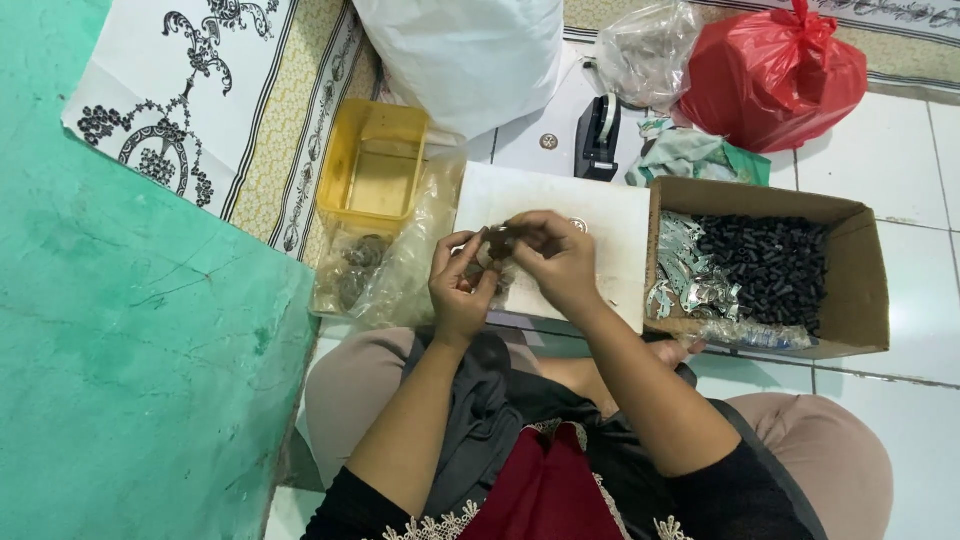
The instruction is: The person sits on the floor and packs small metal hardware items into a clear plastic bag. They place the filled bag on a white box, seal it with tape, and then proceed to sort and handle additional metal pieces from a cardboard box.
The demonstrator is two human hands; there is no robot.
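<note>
A small dark piece (497, 243) is pinched between your left hand (462, 288) and right hand (562, 262) above the white board (600, 225), while the cardboard box (862, 290) beside it holds many more black pieces (775, 268) and foil scraps (685, 270).

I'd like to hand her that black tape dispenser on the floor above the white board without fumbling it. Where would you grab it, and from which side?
Judging from above, I would grip the tape dispenser across its two long flat sides, coming straight down. It is narrow and stands upright, so a hand should span it. The clear bag and crumpled cloth crowd its right, so approach from the left, over bare tile.
</note>
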